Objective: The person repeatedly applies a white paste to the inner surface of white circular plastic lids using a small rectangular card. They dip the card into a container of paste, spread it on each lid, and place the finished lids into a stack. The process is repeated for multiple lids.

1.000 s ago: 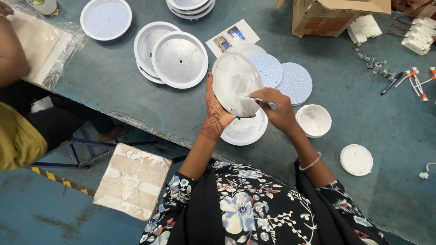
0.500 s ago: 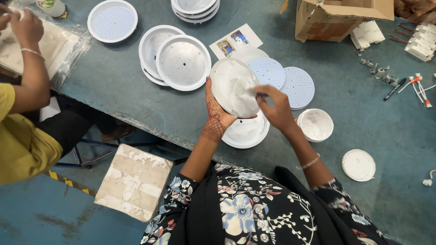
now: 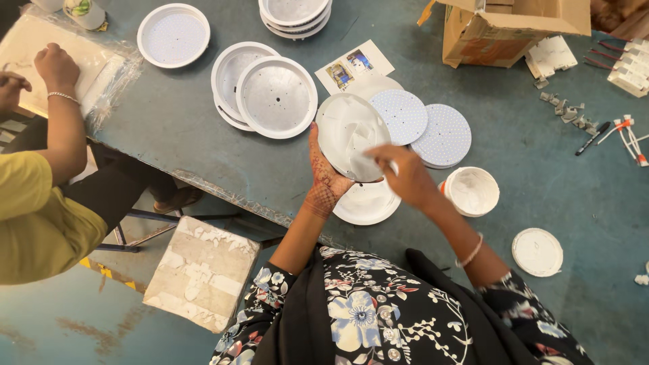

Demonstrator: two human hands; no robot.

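My left hand (image 3: 326, 177) holds a round white disc (image 3: 349, 132) tilted up above the table edge, fingers under its lower rim. My right hand (image 3: 404, 174) rests its fingertips on the disc's right lower part; what it pinches, if anything, is too small to tell. Directly below the disc lies a white round housing (image 3: 368, 205) on the table. A small white tub (image 3: 473, 190) of paste stands just right of my right hand, its lid (image 3: 537, 251) lying further right.
Round dotted boards (image 3: 443, 135) lie behind the disc, metal pans (image 3: 276, 96) to the left, more stacked at the back (image 3: 295, 15). A cardboard box (image 3: 508, 27) and small parts (image 3: 569, 112) sit at back right. Another person in yellow (image 3: 40, 203) works at left. A stool (image 3: 203, 270) stands below.
My right hand has slid a little lower along the disc's right side. The view has shifted, and the other person's arms now reach onto the wrapped stack at left.
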